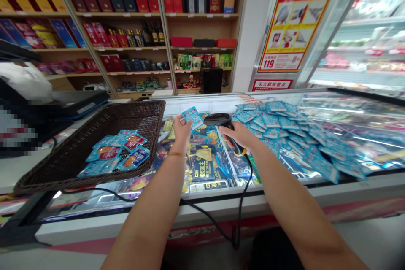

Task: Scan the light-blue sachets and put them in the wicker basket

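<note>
Between the thumb and fingers of my left hand is a small blue snack packet, held up over the glass-topped freezer. My right hand is wrapped round the handle of a black barcode scanner, whose head points left toward the packet. A black cable hangs from the scanner's handle. To the right of the scanner lies a large heap of similar blue packets on the freezer glass. At left, a brown woven basket contains several packets, some showing red or dark blue sides.
Under the glass, bagged frozen foods lie in wire baskets. Shelves of boxes and bottles stand behind. A black device sits on the counter beyond the basket. A red and yellow sign hangs at back right, near a lit fridge.
</note>
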The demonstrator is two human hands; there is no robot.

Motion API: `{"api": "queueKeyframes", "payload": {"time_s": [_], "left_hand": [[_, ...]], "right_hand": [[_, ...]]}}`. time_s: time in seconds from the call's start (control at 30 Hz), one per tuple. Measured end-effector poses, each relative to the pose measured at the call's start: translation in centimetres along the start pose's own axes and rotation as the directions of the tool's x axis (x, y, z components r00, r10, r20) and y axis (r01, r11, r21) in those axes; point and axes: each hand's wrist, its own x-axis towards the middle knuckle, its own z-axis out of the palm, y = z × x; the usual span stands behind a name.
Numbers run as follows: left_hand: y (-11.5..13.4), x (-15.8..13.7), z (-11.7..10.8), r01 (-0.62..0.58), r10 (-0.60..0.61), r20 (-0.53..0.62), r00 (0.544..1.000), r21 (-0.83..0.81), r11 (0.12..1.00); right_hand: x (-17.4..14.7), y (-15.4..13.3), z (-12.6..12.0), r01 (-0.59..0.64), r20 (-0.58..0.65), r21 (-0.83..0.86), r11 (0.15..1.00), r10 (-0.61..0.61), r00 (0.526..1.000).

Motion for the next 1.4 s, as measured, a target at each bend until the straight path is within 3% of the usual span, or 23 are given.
{"api": "queueKeyframes", "payload": {"time_s": [0.23, 0.4, 0.53, 0.7, 0.8, 0.9, 1.0, 1.13, 1.27, 1.4], "left_hand": [[-0.2, -0.2, 0.2, 0.031, -0.031, -0.034, 0.999, -0.005, 1.000], [-0.8, -0.4, 3.1, 0.128, -0.128, -0.017, 0.992, 0.011, 0.992], [-2.3, -0.2, 8.8, 0.214, -0.217, 0.044, 0.975, 0.064, 0.975], [-4.8, 0.1, 18.4, 0.271, -0.289, 0.114, 0.951, 0.151, 0.951], [-6.1, 0.3, 23.2, 0.264, -0.301, 0.153, 0.941, 0.224, 0.938], [-7.1, 0.4, 25.9, 0.229, -0.301, 0.216, 0.929, 0.304, 0.925], [-7.9, 0.3, 26.6, 0.217, -0.336, 0.292, 0.895, 0.373, 0.902], [-8.0, 0.4, 25.8, 0.194, -0.361, 0.349, 0.865, 0.429, 0.882], [-6.6, 0.9, 23.7, 0.110, -0.297, 0.363, 0.883, 0.455, 0.883], [-3.6, 2.1, 19.5, 0.001, -0.202, 0.340, 0.918, 0.507, 0.862]], "right_hand": [[0.7, 0.4, -0.1, -0.032, -0.062, 0.154, 0.988, 0.042, 0.997], [0.4, -0.4, -3.3, -0.071, -0.243, 0.231, 0.970, 0.128, 0.961], [-1.0, -0.7, -8.5, -0.079, -0.396, 0.197, 0.977, 0.153, 0.905], [-3.8, -0.4, -15.3, -0.134, -0.583, 0.192, 0.972, 0.222, 0.782], [-5.2, -0.1, -18.0, -0.146, -0.634, 0.200, 0.969, 0.241, 0.734], [-5.9, 0.1, -19.5, -0.160, -0.646, 0.210, 0.965, 0.260, 0.718], [-6.0, 0.4, -20.0, -0.145, -0.647, 0.219, 0.965, 0.254, 0.719], [-5.4, 0.5, -19.1, -0.133, -0.630, 0.233, 0.963, 0.253, 0.735], [-4.7, 0.0, -17.1, -0.105, -0.615, 0.220, 0.970, 0.222, 0.757], [-3.7, -0.6, -14.3, -0.091, -0.573, 0.211, 0.973, 0.199, 0.795]]}}
